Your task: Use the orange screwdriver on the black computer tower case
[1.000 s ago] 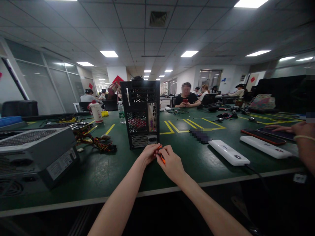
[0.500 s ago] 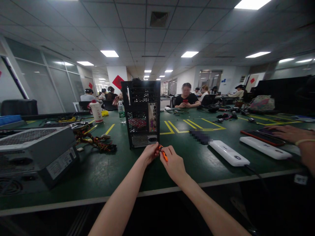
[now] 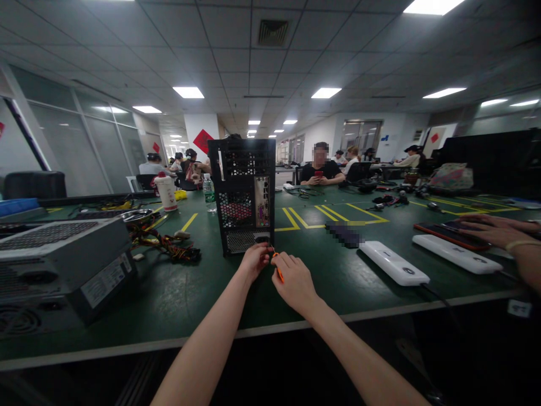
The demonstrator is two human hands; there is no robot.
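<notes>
A black computer tower (image 3: 244, 194) stands upright on the green table, its back panel with ports and mesh facing me. In my right hand (image 3: 293, 282) is a screwdriver with an orange handle (image 3: 279, 273), its thin shaft pointing up and left toward the case's lower right corner. My left hand (image 3: 255, 262) is beside the shaft, in front of the power supply at the bottom of the case. Its thumb and fingers are pinched together, and what they hold is too small to make out. Where the screwdriver's tip rests is unclear.
Grey power supply units (image 3: 63, 270) sit at the left, beside a bundle of cables (image 3: 169, 245). A water bottle (image 3: 209, 193) and a white cup (image 3: 165, 192) stand behind. White power strips (image 3: 393, 264) lie at the right, near another person's hand (image 3: 494, 231).
My left hand has shifted slightly left, and the screwdriver's shaft now shows between my hands. The case has stayed in place. The other person's hand at the right has moved a little.
</notes>
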